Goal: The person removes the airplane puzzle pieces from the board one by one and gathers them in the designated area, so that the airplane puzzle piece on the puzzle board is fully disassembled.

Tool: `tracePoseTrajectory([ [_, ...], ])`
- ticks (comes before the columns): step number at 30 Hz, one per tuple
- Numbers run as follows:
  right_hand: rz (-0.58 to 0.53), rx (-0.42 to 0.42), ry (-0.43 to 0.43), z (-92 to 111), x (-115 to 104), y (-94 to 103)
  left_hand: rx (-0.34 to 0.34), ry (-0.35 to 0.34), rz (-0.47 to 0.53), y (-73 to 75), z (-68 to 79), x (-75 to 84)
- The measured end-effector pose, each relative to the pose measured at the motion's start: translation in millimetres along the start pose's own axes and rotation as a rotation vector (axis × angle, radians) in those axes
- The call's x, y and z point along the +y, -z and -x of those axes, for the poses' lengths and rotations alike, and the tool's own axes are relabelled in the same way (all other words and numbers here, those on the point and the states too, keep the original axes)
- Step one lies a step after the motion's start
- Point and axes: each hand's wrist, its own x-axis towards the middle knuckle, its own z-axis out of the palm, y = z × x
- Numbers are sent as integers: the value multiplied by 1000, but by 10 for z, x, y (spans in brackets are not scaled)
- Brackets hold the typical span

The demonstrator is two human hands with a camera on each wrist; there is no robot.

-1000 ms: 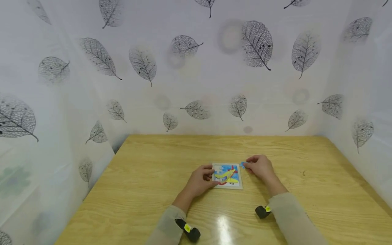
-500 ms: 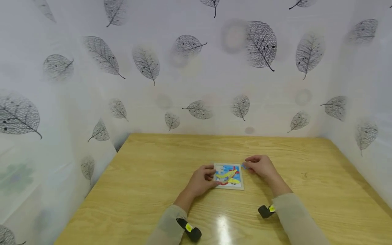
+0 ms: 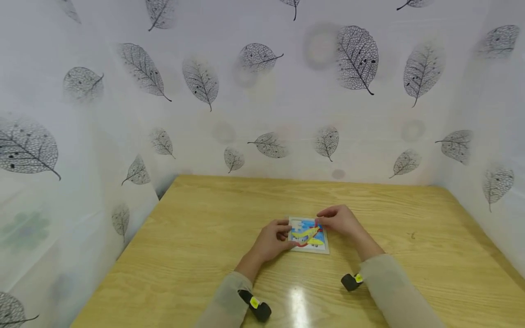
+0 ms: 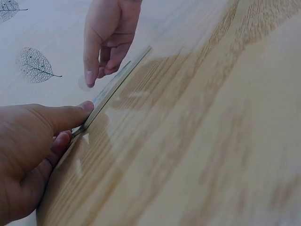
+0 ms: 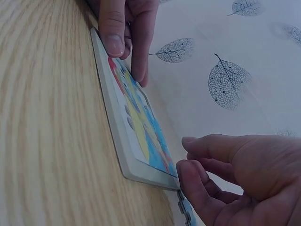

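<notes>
A framed jigsaw puzzle (image 3: 308,235) with a yellow and red airplane on blue sky lies on the table. My left hand (image 3: 270,241) holds its left edge, thumb on top of the border and fingers along the side. Over the puzzle's upper right corner is my right hand (image 3: 338,221), its thumb and fingers bent. No piece shows between its fingertips (image 5: 189,175) in the right wrist view. Below that hand, beside the frame's corner, part of a blue jigsaw piece (image 5: 185,208) shows; in the head view it is hidden.
The wooden table (image 3: 221,205) is bounded by pale curtains (image 3: 229,105) with a leaf print at the back and sides. A black wrist camera (image 3: 259,310) sits at the left sleeve, another black camera (image 3: 350,282) at the right.
My right hand has shifted left from beside the frame to over its upper right corner. The blue piece seen at its fingertips earlier is hidden in the head view. The left hand keeps its hold.
</notes>
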Motion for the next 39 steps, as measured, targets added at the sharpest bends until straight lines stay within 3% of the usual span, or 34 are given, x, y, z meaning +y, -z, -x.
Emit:
tracePoseTrajectory([
  [5, 20, -55, 38, -36, -36, -128, -5, -5, 29, 4, 15, 18],
  [18, 124, -78, 75, -75, -123, -355, -17, 8, 39, -28, 31, 28],
  [29, 248, -87, 137, -40, -197, -357, 1, -38, 33, 6, 14, 24],
  [35, 270, -96, 167, -13, -189, -347, -3, -17, 43, 1, 6, 2],
  [39, 343, -103, 184, -11, -190, -356, -2, -13, 46, -7, 9, 10],
])
